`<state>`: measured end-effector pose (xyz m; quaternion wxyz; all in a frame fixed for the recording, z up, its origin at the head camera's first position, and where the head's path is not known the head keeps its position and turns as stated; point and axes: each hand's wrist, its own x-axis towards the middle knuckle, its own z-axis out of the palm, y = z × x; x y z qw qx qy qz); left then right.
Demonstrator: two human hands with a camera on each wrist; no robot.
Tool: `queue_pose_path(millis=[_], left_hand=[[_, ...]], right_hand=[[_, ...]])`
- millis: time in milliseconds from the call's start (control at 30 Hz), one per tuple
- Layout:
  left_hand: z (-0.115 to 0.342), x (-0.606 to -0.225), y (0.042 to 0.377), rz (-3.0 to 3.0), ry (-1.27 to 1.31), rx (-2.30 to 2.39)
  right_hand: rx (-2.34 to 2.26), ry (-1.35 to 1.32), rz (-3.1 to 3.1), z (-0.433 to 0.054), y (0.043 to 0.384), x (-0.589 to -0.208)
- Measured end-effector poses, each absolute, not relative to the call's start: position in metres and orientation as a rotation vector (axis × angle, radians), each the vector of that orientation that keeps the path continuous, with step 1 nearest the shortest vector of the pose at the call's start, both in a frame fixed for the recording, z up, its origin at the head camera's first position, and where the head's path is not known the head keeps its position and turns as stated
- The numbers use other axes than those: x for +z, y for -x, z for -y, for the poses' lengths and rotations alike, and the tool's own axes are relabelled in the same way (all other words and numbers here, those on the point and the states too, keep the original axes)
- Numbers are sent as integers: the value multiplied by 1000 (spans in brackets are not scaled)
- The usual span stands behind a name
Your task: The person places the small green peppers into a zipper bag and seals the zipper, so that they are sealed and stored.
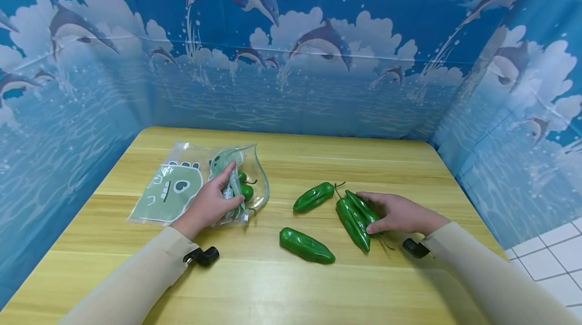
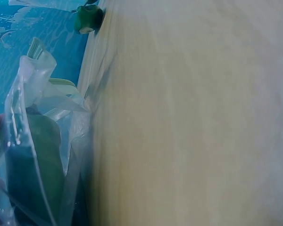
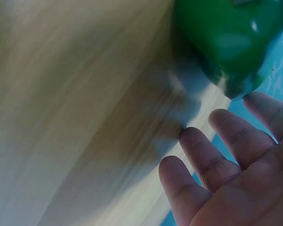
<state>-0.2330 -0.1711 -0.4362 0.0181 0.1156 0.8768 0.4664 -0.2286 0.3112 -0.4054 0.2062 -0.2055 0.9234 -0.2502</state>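
Note:
My left hand (image 1: 211,206) holds the open side of a clear plastic zip bag (image 1: 170,196) printed with a pale green cartoon. Inside the bag, green peppers (image 1: 246,192) show near its mouth; the left wrist view has a green pepper (image 2: 45,155) behind the film. At right, my right hand (image 1: 394,214) has thumb and index finger at opposite ends of a glossy green pepper (image 1: 362,207). The other fingers (image 3: 212,165) are spread away from it in the right wrist view. Against that pepper lies a second long green pepper (image 1: 352,225).
One green pepper (image 1: 313,197) lies mid-table with its stem pointing right. Nearer the front is another green pepper (image 1: 306,246). The wooden table (image 1: 254,289) is bordered by a blue dolphin-print curtain (image 1: 300,97). White floor tiles (image 1: 552,254) show at far right.

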Motion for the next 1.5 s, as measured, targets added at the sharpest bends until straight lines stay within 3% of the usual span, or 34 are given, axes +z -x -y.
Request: queue_pose_path(millis=[1500], left_hand=[[169, -438, 233, -2745, -374, 1422]], right_hand=[[-555, 529, -2722, -334, 238, -416]])
